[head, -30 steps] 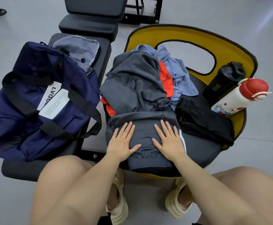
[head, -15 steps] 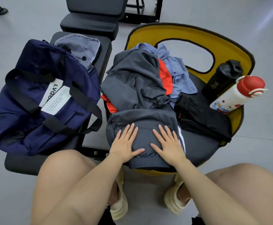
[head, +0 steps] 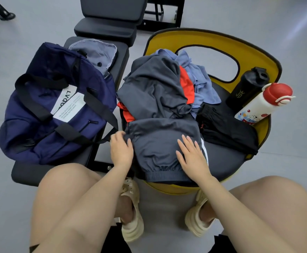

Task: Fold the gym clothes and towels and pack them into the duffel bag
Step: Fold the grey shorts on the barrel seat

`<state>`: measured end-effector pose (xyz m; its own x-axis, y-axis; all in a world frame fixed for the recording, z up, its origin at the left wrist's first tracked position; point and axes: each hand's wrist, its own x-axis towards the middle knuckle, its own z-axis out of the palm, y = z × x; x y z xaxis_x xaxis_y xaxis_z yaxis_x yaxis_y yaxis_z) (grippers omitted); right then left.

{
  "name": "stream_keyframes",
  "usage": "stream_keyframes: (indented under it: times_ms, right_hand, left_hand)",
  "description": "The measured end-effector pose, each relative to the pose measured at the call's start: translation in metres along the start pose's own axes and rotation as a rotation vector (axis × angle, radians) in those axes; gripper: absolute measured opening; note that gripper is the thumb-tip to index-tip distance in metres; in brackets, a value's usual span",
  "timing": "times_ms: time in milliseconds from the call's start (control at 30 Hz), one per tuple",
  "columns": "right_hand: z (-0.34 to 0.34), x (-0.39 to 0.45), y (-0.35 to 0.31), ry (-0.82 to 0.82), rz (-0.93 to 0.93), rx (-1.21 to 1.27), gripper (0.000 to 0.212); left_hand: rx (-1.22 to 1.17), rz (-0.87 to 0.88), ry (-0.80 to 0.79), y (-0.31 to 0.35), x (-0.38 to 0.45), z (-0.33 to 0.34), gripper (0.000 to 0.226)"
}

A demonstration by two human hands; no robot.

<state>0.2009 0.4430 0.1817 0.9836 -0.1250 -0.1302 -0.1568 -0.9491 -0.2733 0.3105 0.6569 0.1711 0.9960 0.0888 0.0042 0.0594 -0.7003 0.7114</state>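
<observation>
Fingers of the right hand [head: 192,157] lay straight and spread, pressing flat on the folded gray pants [head: 160,145]. The left hand [head: 120,148] was at the pants' left edge, its fingers bent onto the cloth there; a real pinch could not be told for sure.

The pants looked soft, light and a bit slippery, so they would likely flop open if lifted by one corner. Taking both side edges, or sliding a hand under, seemed the best hold.

Under the palms, the pants sat at the near edge of the yellow chair [head: 258,57]. Just past the fingertips was the pile of clothes [head: 154,88], gray, red and blue. Right of the right hand lay black shorts [head: 225,132]. Left of the left hand, very near, sat the blue duffel bag [head: 45,110] on a bench [head: 26,172].
</observation>
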Motion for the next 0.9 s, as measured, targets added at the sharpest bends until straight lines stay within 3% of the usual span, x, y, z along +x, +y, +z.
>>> stream_keyframes:
  times_ms: [67, 100, 267, 467, 667, 900]
  right_hand:
    - [0.0, -0.001, -0.004, 0.017, -0.018, 0.025, 0.055]
    - [0.0, -0.001, -0.006, 0.023, -0.022, 0.036, 0.053]
    - [0.007, 0.015, -0.019, -0.011, -0.043, 0.0, 0.054]
    - [0.027, 0.031, -0.024, -0.14, 0.13, -0.081, 0.059]
    - [0.035, 0.029, -0.025, -0.125, 0.145, -0.137, 0.06]
    - [0.032, 0.029, -0.025, -0.165, 0.141, -0.128, 0.06]
  left_hand:
    - [-0.114, -0.256, -0.109, -0.014, 0.011, 0.007, 0.047]
    - [-0.17, -0.304, -0.191, -0.02, 0.014, 0.01, 0.055]
    - [-0.203, -0.381, -0.368, -0.033, 0.022, 0.016, 0.057]
    - [-0.145, -0.372, -0.465, -0.038, 0.023, 0.01, 0.049]
    - [-0.2, -0.363, -0.577, -0.03, 0.016, -0.001, 0.045]
    - [-0.18, -0.236, -0.477, 0.001, 0.003, -0.014, 0.022]
